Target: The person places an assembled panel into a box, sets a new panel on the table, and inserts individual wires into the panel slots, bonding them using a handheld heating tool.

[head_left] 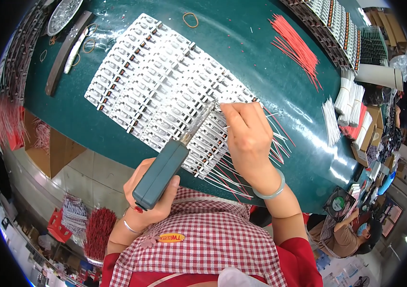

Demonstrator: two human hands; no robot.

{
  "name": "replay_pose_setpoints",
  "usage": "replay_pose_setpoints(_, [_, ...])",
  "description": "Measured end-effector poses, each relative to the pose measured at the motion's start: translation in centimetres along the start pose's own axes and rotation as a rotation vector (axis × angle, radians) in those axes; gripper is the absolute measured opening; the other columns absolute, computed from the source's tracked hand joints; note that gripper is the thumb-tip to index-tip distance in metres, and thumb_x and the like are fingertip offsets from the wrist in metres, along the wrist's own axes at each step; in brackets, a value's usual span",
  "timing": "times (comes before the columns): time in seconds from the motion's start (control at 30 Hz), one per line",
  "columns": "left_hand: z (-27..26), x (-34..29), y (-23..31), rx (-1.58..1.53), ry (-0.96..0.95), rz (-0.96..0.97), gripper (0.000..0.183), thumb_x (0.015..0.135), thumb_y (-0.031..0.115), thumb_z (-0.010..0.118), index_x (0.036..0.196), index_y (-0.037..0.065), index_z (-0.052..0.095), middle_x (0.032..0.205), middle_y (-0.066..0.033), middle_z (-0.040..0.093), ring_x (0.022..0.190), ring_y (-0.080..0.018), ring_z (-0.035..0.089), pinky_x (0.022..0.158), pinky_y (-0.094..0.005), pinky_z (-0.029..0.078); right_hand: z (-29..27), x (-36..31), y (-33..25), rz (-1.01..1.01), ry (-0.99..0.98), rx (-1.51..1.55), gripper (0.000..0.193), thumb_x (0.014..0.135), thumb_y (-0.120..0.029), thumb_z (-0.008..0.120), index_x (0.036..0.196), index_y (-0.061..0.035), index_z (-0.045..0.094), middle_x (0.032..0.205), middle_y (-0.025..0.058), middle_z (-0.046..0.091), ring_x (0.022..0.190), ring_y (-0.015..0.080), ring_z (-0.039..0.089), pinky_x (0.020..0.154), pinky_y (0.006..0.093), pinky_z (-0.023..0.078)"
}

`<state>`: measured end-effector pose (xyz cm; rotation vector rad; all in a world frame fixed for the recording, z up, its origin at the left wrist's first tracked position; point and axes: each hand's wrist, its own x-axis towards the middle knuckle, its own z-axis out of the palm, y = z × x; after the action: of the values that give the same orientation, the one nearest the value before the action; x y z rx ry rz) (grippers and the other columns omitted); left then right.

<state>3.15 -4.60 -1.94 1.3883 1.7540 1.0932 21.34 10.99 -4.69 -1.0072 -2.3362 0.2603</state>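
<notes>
My left hand (151,189) is wrapped round the boxy dark green handle of a soldering iron (161,173). Its metal shaft reaches up and right to the edge of a white block of parts (151,86), set in long rows on the green table. Beside the tip, my right hand (248,138) is closed in a pinch over the same row. A thin white wire (272,114) sticks out past its knuckles; the pinched end is hidden by the fingers. Red and white wires (232,179) hang from the row's near part, below my right hand.
Loose red wires (296,48) lie at the far right, with white wire bundles (349,103) at the table's right edge. Stacked part strips (330,28) stand behind. Far left are a dark bar (67,55) and a metal dish (64,16). Another person (347,232) sits at the lower right.
</notes>
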Motion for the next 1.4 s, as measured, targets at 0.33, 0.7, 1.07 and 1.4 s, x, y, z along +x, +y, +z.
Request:
replay_pose_setpoints(0.33, [0.1,1.3,0.9,0.074,0.013,0.091,0.02,0.073,-0.004,0.075,0.092,-0.004,0.069,0.087,-0.0144,0.066,0.075,-0.0292,0.067,0.064,-0.0336,0.054,0.1,0.1,-0.1,-0.011,-0.027,-0.032,0.034,0.066,0.001,0.064,0.1,0.0047,0.067,0.087,0.0095,0.06,0.08,0.0242,0.057,0.057,0.0331,0.048])
replay_pose_setpoints(0.7, [-0.4,-0.4,-0.1,0.066,-0.003,0.002,0.019,0.076,-0.002,0.074,0.095,-0.004,0.07,0.088,-0.0149,0.067,0.074,-0.0282,0.067,0.062,-0.0333,0.054,0.1,0.2,-0.2,-0.009,-0.037,-0.053,0.034,0.066,0.001,0.064,0.1,0.0046,0.067,0.087,0.0088,0.06,0.08,0.0233,0.057,0.057,0.0319,0.048])
replay_pose_setpoints(1.07, [-0.2,0.6,0.3,0.067,-0.02,0.037,0.024,0.076,-0.004,0.074,0.099,-0.005,0.07,0.097,-0.0176,0.069,0.082,-0.0311,0.069,0.07,-0.034,0.056,0.0,0.2,0.9,0.004,0.024,0.006,0.038,0.066,0.004,0.064,0.104,0.0061,0.066,0.092,0.0122,0.063,0.082,0.0276,0.059,0.066,0.0355,0.051])
replay_pose_setpoints(1.4, [0.5,2.2,1.4,0.052,-0.013,0.036,0.022,0.072,-0.007,0.074,0.094,-0.005,0.07,0.09,-0.0157,0.066,0.079,-0.0309,0.067,0.07,-0.0341,0.055,0.1,0.7,0.3,0.075,0.017,-0.009,0.036,0.065,0.012,0.066,0.1,0.0024,0.07,0.087,0.0103,0.064,0.078,0.026,0.06,0.067,0.0362,0.052])
